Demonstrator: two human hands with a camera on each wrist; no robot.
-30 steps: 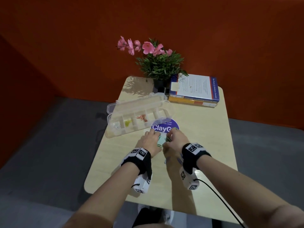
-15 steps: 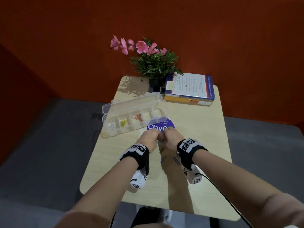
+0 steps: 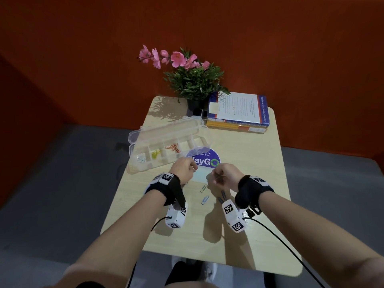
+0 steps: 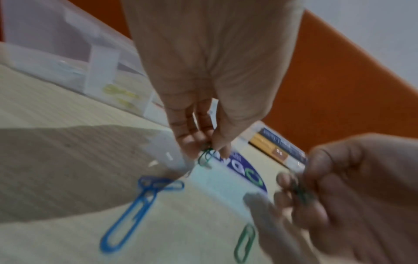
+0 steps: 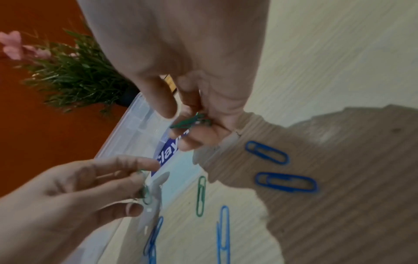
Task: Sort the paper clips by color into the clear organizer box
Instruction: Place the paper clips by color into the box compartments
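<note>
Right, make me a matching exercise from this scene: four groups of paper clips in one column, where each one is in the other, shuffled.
Things:
1. yellow clips
2. orange clips
3. blue clips
4. green clips

Places:
A. pinched in the right hand
B. loose on the table, near the hands
C. in an organizer box compartment, just left of the orange ones
D. in an organizer box compartment, just right of the yellow ones

Pairs: 1-C, 2-D, 3-B, 4-A
</note>
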